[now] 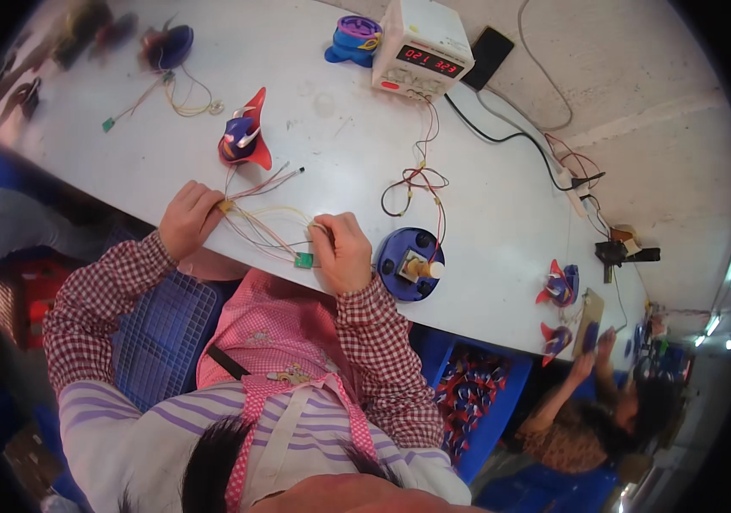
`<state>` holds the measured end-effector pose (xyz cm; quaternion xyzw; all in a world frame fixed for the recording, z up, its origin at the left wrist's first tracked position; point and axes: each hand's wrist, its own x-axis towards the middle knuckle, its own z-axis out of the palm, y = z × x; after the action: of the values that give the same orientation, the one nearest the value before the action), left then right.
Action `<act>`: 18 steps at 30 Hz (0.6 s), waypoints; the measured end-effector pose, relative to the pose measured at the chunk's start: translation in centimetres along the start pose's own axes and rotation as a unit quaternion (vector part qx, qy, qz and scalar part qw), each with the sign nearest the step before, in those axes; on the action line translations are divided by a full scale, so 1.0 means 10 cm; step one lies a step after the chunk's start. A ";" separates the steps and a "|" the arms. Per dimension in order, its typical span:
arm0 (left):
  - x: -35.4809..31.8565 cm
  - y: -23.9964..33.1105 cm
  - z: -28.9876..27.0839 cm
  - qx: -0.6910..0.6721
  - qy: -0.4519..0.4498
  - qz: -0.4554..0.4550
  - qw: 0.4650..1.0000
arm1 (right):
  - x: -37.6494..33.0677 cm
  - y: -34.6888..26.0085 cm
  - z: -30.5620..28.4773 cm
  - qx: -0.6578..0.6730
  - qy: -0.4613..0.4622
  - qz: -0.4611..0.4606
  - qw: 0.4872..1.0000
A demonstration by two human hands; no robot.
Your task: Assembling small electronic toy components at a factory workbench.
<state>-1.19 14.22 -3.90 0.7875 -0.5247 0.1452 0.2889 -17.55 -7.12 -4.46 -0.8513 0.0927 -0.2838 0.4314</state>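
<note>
My left hand (187, 219) pinches a bundle of thin coloured wires (256, 224) at a yellow-taped spot near the table's front edge. My right hand (344, 254) is closed at the bundle's other side, with wire ends running in between thumb and fingers. Beside the right thumb, a small green circuit board (304, 260) hangs on the wires. Just beyond my left hand lies a red and purple toy part (246, 137) with silvery pieces; wires run from it toward the bundle. A round dark-blue fixture (411, 264) with a pale knob sits to the right of my right hand.
A white power supply (423, 56) stands at the back, its leads (417, 181) trailing to the fixture. Next to it are a blue container (354, 40) and a phone (488, 56). A blue bin (470, 395) of toy parts is below the right edge. A co-worker (592, 427) sits at right.
</note>
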 end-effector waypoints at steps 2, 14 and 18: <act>0.00 0.01 -0.02 -0.019 -0.011 -0.002 1.000 | 0.01 -0.01 0.00 -0.001 -0.002 0.023 1.000; 0.00 -0.02 -0.07 -0.120 -0.072 -0.080 0.987 | 0.05 -0.02 0.05 -0.019 0.017 0.037 0.999; -0.01 -0.06 -0.03 -0.114 -0.062 -0.077 0.989 | 0.07 0.01 0.05 -0.014 0.012 0.035 0.999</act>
<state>-0.67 14.63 -3.86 0.7947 -0.4927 0.0125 0.3543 -16.66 -7.15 -4.50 -0.8497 0.1318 -0.2777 0.4284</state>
